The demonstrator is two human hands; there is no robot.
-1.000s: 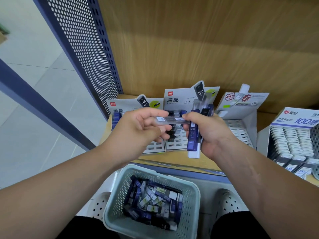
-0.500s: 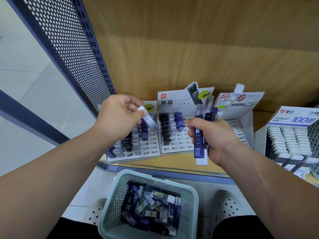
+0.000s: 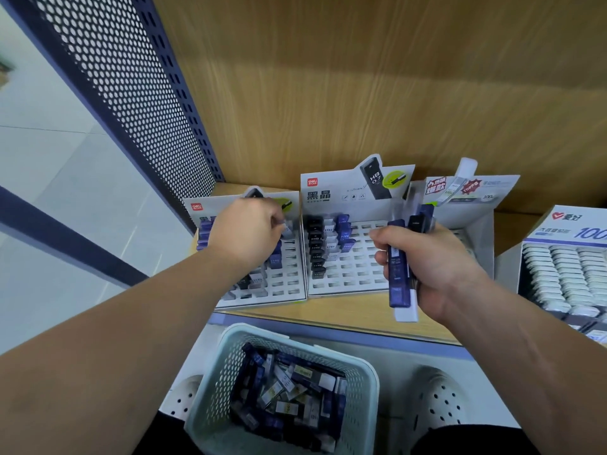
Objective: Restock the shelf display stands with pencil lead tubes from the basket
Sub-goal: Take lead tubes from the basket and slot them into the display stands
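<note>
Since half a second ago the left hand (image 3: 244, 234) has carried its tube (image 3: 288, 227) down into the back rows of the left stand (image 3: 290, 285), while the right hand (image 3: 437, 267) has barely shifted. The left hand's fingers are curled and pinch the pale tube at its top. The tube's lower end is hidden among tubes already standing there, so whether it sits in a slot cannot be told. This stand's right columns and front rows show open slots.

The right hand is clenched round a bundle (image 3: 398, 274) of dark blue and black tubes, one white cap poking out below the fist. It holds the bundle upright over the front right corner of the middle stand (image 3: 354, 274). That stand has tubes only in its left columns; the rest of its grid is free. The right stand (image 3: 483, 231) is mostly covered by the right hand.

The three stands sit side by side on the wooden shelf (image 3: 345, 310), with a bare strip along its front edge. Below that edge the basket (image 3: 213, 389) holds a loose heap (image 3: 289, 389) of tubes, between two white clogs (image 3: 440, 395).

A box (image 3: 558, 274) of white items stands at the far right. A perforated blue panel (image 3: 131, 93) closes the shelf's left end and a wood-grain wall (image 3: 361, 93) its back. Pale floor tiles (image 3: 49, 175) lie beyond the panel.
</note>
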